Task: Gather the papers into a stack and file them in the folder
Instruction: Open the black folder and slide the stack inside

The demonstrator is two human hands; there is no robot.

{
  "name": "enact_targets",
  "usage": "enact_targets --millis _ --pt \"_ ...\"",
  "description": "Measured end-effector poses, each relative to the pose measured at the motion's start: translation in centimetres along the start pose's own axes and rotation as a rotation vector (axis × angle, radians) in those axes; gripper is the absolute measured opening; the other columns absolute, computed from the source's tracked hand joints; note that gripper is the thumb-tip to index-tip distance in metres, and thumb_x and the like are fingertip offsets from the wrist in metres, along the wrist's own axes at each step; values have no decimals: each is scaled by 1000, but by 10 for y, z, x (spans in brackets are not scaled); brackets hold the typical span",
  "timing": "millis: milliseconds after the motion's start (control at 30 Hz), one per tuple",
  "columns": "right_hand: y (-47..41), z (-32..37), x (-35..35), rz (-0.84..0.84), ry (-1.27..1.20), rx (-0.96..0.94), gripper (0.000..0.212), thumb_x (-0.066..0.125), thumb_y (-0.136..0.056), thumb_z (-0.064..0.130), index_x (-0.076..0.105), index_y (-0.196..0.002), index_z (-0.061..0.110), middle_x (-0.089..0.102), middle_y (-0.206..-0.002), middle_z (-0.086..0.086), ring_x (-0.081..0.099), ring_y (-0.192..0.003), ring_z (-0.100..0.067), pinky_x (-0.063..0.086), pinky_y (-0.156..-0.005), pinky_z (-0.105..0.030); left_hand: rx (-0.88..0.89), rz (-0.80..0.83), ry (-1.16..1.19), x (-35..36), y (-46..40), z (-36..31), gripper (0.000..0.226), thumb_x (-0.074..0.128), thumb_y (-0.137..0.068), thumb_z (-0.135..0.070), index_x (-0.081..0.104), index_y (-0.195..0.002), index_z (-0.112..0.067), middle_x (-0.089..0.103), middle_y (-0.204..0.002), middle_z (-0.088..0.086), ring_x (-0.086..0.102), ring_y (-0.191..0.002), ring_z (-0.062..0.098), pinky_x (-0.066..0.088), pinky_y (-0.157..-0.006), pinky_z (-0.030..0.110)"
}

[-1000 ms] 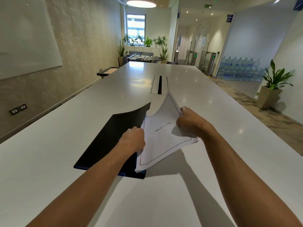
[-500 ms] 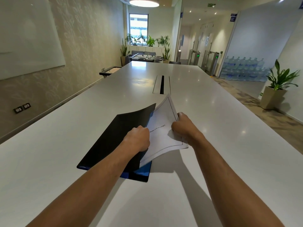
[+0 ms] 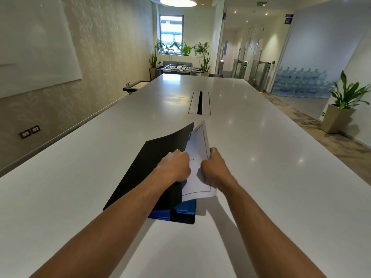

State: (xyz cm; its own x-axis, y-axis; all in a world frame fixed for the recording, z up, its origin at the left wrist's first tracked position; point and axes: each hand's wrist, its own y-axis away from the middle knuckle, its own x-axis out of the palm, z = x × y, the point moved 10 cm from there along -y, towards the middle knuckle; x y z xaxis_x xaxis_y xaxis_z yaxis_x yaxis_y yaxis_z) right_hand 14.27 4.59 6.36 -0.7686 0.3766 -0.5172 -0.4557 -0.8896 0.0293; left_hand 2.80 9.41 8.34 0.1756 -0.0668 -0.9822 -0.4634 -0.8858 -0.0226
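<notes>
On the white table, papers have slid further left into the folder since a second ago — way less sheet sticking out now, and both hands are closer together. Left hand is curled round the black cover's edge, holding it lifted at about 11 o'clock over the sheets. Right hand is clenched on the papers' right edge, thumb on top. Folder lies flat, blue inside showing at its near corner, around 6 o'clock. Papers sit between cover and blue pocket, right strip still poking out.
</notes>
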Motion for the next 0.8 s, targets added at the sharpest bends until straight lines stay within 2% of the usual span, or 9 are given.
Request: enact_targets --millis 100,200,233,300,400,533,600,700,800 --pt "-1 -8 18 41 -31 40 56 47 -93 0 27 -143 13 41 -145 -16 49 -124 -37 50 -96 -42 4 -18 8 -2 -3 -4 24 57 -91 -14 47 -69 -16 50 -68 2 51 -53 12 36 -48 18" --pt "-3 -16 38 148 -143 74 55 51 -94 5 27 -143 16 45 -141 -16 59 -113 -36 58 -83 -41 19 -29 23 -2 -4 -9 8 57 -92 -16 61 -93 -9 49 -69 0 53 -55 11 37 -48 18" --pt "-3 -18 43 172 -189 77 54 55 -94 9 29 -141 16 48 -137 -16 61 -109 -34 60 -77 -38 32 -39 35 -2 -4 -12 14 58 -92 -18 62 -102 -9 49 -72 0 53 -57 11 38 -49 18" --pt "-3 -17 49 182 -257 42 51 61 -92 18 34 -135 14 54 -128 -16 61 -107 -31 58 -83 -43 56 -57 57 -5 -4 -16 23 58 -92 -21 60 -112 -8 48 -78 1 53 -60 12 40 -52 20" --pt "0 -13 61 203 -148 -78 43 55 -95 22 38 -132 7 58 -119 -16 60 -105 -24 54 -89 -38 47 -61 97 -9 -5 -20 18 56 -94 -22 62 -102 -8 49 -74 -1 53 -59 11 40 -51 20" --pt "4 -8 75 229 65 -202 25 57 -95 15 55 -113 -2 61 -113 -21 59 -102 -26 40 -68 -12 63 -49 95 -8 -4 -26 13 55 -94 -21 61 -90 -9 55 -77 2 61 -66 14 52 -61 24" --pt "2 -9 73 227 109 -221 23 56 -95 15 57 -112 -2 62 -112 -20 60 -105 -29 40 -71 -13 67 -35 97 -4 -3 -26 13 54 -95 -20 61 -93 -10 56 -82 4 62 -69 14 54 -66 25" --pt "-4 -15 70 236 226 -212 23 56 -95 11 57 -113 -2 63 -112 -22 60 -106 -32 46 -83 -28 92 13 83 5 -3 -30 12 51 -95 -21 60 -95 -13 56 -94 6 60 -75 15 51 -69 25" --pt "-8 -23 59 183 338 -199 26 60 -92 12 56 -117 4 63 -113 -14 60 -101 -26 46 -83 -29 100 49 160 11 -5 -31 33 51 -95 -23 55 -128 -20 57 -120 10 61 -98 20 50 -81 29"
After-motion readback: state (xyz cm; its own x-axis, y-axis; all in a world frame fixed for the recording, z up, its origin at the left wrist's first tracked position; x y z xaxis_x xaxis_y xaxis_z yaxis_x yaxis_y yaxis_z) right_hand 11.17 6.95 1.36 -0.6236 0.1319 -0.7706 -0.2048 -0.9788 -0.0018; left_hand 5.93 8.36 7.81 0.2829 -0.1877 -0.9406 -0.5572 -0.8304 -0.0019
